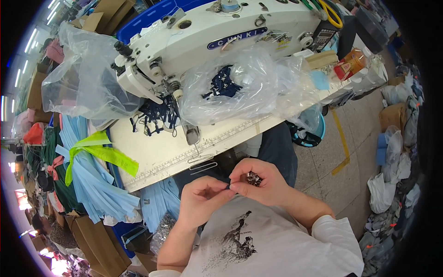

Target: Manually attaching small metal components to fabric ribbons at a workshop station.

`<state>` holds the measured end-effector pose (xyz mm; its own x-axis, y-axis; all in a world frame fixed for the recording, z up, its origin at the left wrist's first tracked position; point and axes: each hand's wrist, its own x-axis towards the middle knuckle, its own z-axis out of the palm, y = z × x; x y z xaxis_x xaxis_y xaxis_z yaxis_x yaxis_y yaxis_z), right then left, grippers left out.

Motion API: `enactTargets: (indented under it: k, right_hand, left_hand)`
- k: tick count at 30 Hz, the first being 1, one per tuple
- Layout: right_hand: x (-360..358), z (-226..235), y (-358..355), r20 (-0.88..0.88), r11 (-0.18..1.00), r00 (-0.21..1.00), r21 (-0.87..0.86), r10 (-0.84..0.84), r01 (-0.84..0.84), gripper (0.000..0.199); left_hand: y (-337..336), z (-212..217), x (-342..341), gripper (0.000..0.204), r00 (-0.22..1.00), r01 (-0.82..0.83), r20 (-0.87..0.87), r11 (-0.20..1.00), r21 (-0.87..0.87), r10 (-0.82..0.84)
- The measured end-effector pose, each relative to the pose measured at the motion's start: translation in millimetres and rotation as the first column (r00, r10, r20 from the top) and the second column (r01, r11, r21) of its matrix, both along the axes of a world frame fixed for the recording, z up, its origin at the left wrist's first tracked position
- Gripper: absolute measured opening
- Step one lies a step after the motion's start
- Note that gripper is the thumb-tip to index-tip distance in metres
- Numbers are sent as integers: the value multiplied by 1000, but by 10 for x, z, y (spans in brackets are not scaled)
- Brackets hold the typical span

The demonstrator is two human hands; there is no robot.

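Note:
Both my hands meet in front of my shirt, below the table's front edge. The fingers of my left hand (203, 198) are pinched on a small dark piece (228, 183), mostly hidden by the fingertips. My right hand (265, 182) touches the same spot with finger and thumb. Its curled fingers hold a cluster of small shiny metal pieces (253, 178), too small to name. On the table lies a pile of navy cord loops (159, 113). More navy pieces (224, 83) sit in an open clear plastic bag (194, 99).
A white sewing machine (194, 39) spans the white table (138, 161), which has a ruler along its front. Light blue fabric strips (85, 171) and a neon yellow strip (101, 150) hang at the left. A blue basket (318, 131) stands beyond my knee; bagged goods (385, 194) line the right.

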<state>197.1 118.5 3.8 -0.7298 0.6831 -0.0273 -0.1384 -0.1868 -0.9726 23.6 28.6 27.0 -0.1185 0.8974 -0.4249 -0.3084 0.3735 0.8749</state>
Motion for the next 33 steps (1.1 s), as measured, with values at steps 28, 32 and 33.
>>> enactTargets:
  k: [28, 32, 33]
  right_hand:
    - [-6, -80, -10, -231, 725, 967, -648, 105, -233, 9]
    - [-37, -11, -25, -157, 751, 984, -640, 80, -163, 10]
    - [-45, 11, -28, -143, 766, 987, -626, 69, -144, 11]
  left_hand:
    - [-85, -118, -63, 26, 887, 129, -460, 931, 343, 47]
    - [-108, -152, -30, 25, 998, -31, -40, 947, 320, 46]
    - [-135, -190, -39, 25, 988, -85, 145, 957, 279, 45]
